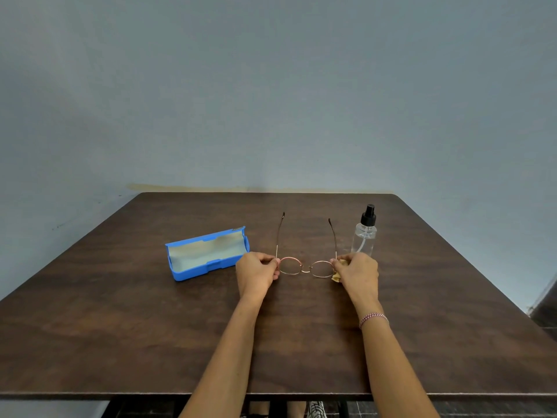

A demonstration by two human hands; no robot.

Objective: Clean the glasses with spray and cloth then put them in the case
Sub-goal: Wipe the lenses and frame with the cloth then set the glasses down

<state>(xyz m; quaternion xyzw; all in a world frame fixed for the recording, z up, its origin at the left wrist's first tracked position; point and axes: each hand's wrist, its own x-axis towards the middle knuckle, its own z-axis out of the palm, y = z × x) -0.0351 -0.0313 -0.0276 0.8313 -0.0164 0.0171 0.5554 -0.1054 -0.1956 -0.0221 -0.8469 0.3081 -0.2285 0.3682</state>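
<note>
left hand [257, 271] and right hand [357, 271] each pinch one hinge of the round rose-gold wire glasses [305, 270] held between them, the right also gripping a crumpled yellow cloth [337, 277]. open blue plastic case [208, 254] lies left of the left hand; clear black-capped spray bottle [364, 236] stands beyond the right.

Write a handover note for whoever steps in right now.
Left hand pinches the glasses at the left rim; right hand pinches the right rim with the yellow cloth tucked in it.
Temples unfolded, pointing away.
Spray bottle upright behind the right hand; blue case open and empty, left of the hands.
Spraying: cannot tell if done.
Left: finish wiping, fold, put in case.
</note>
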